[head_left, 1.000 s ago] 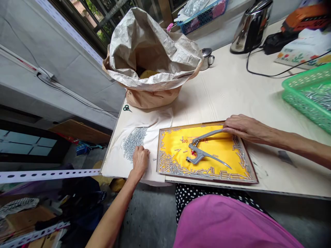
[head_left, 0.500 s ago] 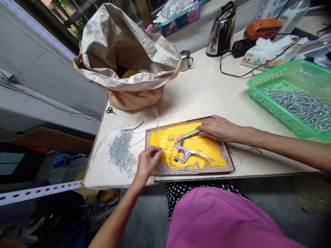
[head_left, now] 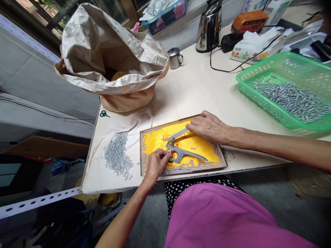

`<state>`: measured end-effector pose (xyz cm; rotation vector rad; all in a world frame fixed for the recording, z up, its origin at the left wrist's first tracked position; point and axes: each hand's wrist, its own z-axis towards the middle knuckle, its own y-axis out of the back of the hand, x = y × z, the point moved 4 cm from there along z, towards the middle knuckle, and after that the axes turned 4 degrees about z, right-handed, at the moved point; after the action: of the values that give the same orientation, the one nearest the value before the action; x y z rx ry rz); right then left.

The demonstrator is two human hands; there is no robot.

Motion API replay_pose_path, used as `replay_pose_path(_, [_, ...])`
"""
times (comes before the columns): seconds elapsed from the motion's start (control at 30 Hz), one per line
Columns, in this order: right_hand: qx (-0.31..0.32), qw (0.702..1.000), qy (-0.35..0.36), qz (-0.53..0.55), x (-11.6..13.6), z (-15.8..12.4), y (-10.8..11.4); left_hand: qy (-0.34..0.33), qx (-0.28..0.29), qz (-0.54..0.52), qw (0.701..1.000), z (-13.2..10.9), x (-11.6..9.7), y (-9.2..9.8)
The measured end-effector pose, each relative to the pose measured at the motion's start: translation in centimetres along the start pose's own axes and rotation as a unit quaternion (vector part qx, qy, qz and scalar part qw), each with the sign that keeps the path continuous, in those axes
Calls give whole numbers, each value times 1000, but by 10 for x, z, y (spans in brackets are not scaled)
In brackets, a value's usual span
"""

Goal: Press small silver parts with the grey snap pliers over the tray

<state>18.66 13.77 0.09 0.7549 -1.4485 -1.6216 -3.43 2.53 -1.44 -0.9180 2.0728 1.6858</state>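
Pale wood-grain table set along a grey wall, lit by soft daylight. Dark-framed window at upper left, barred, with greenery beyond. Thin black cable running across the wall lower down. Grey concrete floor beneath the table edge. White perforated rail at lower left, perhaps part of shelving, above dim, blurred clutter.

The right hand rests on the pliers' upper handle. The left hand's fingers pinch, apparently, a pin at the pliers' head, over the tray.
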Motion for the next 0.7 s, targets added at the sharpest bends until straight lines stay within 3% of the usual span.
replay_pose_path(0.17, [-3,1000,0,-4,0,-3,-4,12,22,19,1000,-2,0,-3])
replay_pose_path(0.37, [-33,999,1,-14,10,-8,-6,71,81,-59,992,-2,6,-12])
replay_pose_path(0.7, [-46,995,-84,38,16,-14,-22,110,106,-53,987,-3,2,-14])
